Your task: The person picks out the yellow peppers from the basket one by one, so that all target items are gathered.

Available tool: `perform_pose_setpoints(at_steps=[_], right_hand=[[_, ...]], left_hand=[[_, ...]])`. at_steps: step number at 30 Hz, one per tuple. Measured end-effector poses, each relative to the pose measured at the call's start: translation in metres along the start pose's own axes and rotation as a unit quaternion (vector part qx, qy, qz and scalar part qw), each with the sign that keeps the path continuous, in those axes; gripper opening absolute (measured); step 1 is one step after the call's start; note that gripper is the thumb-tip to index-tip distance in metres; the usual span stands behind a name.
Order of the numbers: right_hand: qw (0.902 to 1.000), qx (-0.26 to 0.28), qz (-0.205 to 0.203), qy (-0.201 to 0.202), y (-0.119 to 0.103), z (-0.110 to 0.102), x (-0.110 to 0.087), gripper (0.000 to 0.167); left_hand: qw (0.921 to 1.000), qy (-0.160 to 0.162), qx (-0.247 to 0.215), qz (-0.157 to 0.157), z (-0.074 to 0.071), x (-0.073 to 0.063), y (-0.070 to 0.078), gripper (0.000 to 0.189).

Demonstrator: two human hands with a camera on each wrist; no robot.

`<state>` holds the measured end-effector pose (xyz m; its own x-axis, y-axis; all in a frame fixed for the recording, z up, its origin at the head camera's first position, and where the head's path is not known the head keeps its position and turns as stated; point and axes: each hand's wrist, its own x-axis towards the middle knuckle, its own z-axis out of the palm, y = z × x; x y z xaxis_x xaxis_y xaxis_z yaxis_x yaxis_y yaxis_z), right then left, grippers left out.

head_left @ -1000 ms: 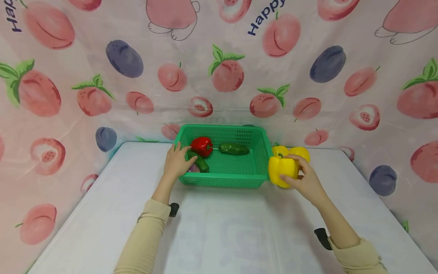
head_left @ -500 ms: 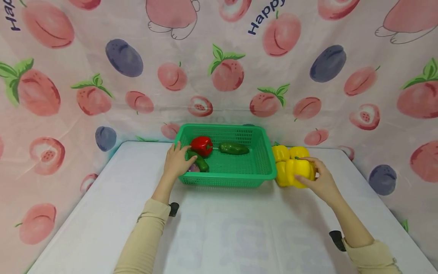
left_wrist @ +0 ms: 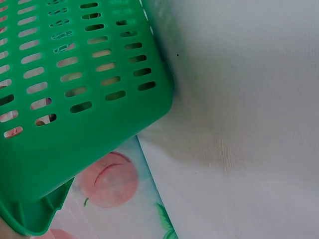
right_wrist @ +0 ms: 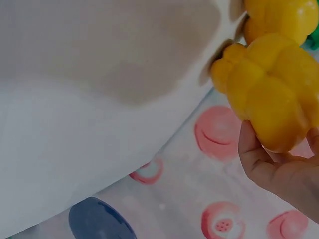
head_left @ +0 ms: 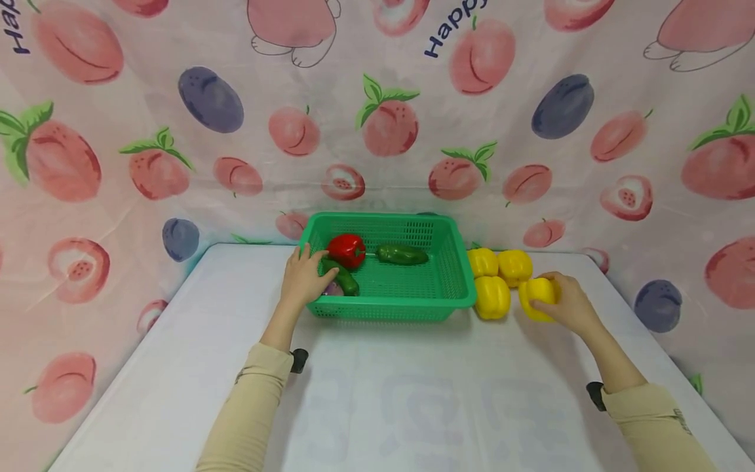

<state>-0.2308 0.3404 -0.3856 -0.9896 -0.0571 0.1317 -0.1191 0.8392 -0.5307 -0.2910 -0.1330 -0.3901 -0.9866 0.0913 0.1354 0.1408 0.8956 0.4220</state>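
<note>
My right hand holds a yellow bell pepper, thumb in front and fingers around its far side. In the right wrist view, fingertips touch the lower end of that pepper; I cannot tell whether it rests on the table. Several other yellow bell peppers stand just left of it, beside the green plastic basket. At the basket's left end, my left hand grips the rim, its thumb over the inside. Below that hand lie a dark green vegetable and a partly hidden purple one.
Inside the basket are also a red bell pepper and a long green pepper. A white table stretches in front. Behind it hangs a fruit-print cloth. The basket's slotted wall fills the left wrist view's upper left.
My right hand has moved rightward with the yellow bell pepper, from beside the basket's corner to the right of the other yellow peppers, leaving a gap. The left hand stays at the rim.
</note>
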Motion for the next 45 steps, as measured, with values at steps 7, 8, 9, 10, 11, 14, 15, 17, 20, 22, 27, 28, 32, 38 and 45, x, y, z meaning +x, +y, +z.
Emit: perform_pose_setpoints(at_steps=[7, 8, 9, 10, 11, 14, 15, 17, 20, 22, 27, 28, 32, 38, 45], right_hand=[[0.9991, -0.005, 0.013, -0.040, 0.015, 0.010, 0.016, 0.059], [0.9989, -0.008, 0.015, -0.042, 0.017, 0.011, 0.018, 0.059], [0.9988, -0.010, 0.019, -0.044, 0.017, 0.012, 0.020, 0.059], [0.9987, -0.011, 0.020, -0.046, 0.019, 0.013, 0.021, 0.059], [0.9985, -0.013, 0.021, -0.049, 0.020, 0.014, 0.023, 0.059], [0.9976, -0.010, 0.026, -0.064, 0.021, 0.017, 0.026, 0.060], [0.9973, -0.008, 0.027, -0.068, 0.021, 0.018, 0.027, 0.061], [0.9964, -0.009, 0.030, -0.078, 0.021, 0.020, 0.028, 0.063], [0.9956, -0.010, 0.034, -0.086, 0.020, 0.022, 0.030, 0.065], [0.9954, -0.012, 0.034, -0.089, 0.020, 0.023, 0.032, 0.066], [0.9949, -0.017, 0.031, -0.094, 0.020, 0.023, 0.035, 0.067], [0.9949, -0.018, 0.029, -0.095, 0.019, 0.023, 0.035, 0.067], [0.9947, -0.018, 0.026, -0.097, 0.017, 0.022, 0.037, 0.068], [0.9936, -0.004, 0.036, -0.107, 0.015, 0.023, 0.036, 0.071], [0.9968, 0.018, 0.030, -0.072, 0.015, 0.025, 0.033, 0.072]], left_hand=[[1.0000, 0.002, -0.001, 0.002, 0.001, 0.002, -0.002, 0.057], [1.0000, 0.002, -0.001, 0.003, 0.001, 0.002, -0.002, 0.057], [1.0000, 0.003, -0.001, 0.004, 0.001, 0.002, -0.001, 0.057], [1.0000, 0.003, -0.001, 0.004, 0.001, 0.002, -0.001, 0.057], [1.0000, 0.002, -0.002, 0.004, 0.001, 0.002, -0.001, 0.057], [1.0000, 0.000, -0.003, 0.002, 0.001, 0.002, -0.001, 0.057], [1.0000, -0.001, -0.002, 0.001, 0.001, 0.002, -0.001, 0.057], [1.0000, 0.000, -0.002, 0.001, 0.001, 0.001, -0.001, 0.057], [1.0000, 0.000, -0.002, 0.001, 0.001, 0.000, -0.001, 0.057], [1.0000, 0.000, -0.003, 0.001, 0.001, 0.000, -0.001, 0.057], [1.0000, 0.002, -0.005, 0.001, 0.001, 0.001, -0.001, 0.057], [1.0000, 0.002, -0.004, 0.001, 0.001, 0.001, -0.001, 0.057], [1.0000, 0.005, -0.005, 0.000, 0.000, 0.001, -0.001, 0.057], [1.0000, 0.002, -0.006, -0.001, 0.001, 0.001, -0.001, 0.057], [1.0000, 0.005, -0.001, -0.001, 0.001, 0.002, -0.001, 0.057]])
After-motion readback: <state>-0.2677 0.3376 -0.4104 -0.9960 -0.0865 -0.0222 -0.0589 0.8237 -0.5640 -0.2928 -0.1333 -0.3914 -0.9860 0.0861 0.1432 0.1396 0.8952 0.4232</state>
